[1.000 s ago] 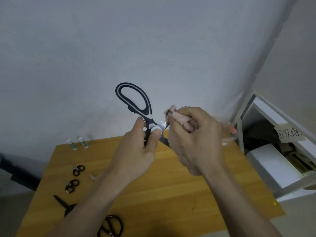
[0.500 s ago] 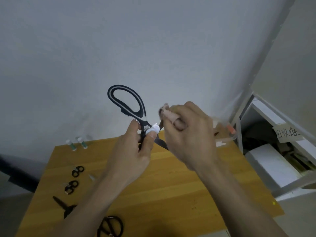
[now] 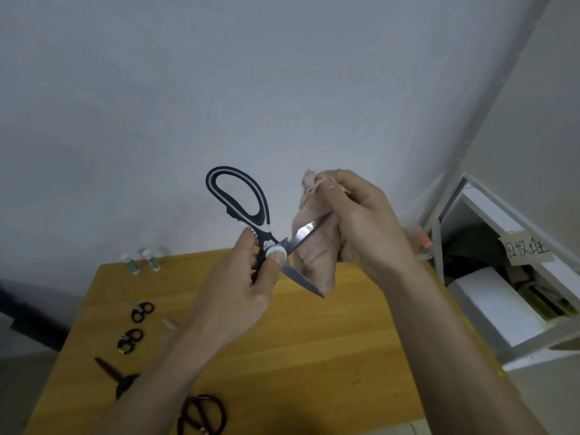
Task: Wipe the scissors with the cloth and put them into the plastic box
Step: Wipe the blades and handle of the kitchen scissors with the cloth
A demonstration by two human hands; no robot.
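Black-and-white kitchen scissors (image 3: 251, 211) are held up in front of me above the wooden table (image 3: 314, 356), blades spread apart. My left hand (image 3: 238, 290) pinches them at the pivot, thumb on the white hub. One handle loop points up; the other is hidden behind my hand. My right hand (image 3: 361, 227) grips a pinkish cloth (image 3: 317, 255) wrapped over the upper blade; the lower blade tip sticks out bare below it. The plastic box (image 3: 422, 243) is mostly hidden behind my right wrist, at the table's far right.
On the table's left lie two small folded black scissors (image 3: 142, 311) (image 3: 129, 340), a dark pair (image 3: 117, 376) and black-handled scissors (image 3: 201, 414) near the front edge. Two small green-labelled tubes (image 3: 141, 260) stand at the back left. A white shelf unit (image 3: 502, 277) stands to the right.
The cloth has slid outward along the upper blade, baring metal near the pivot. The scissors' blades have opened wider, and both hands have shifted slightly.
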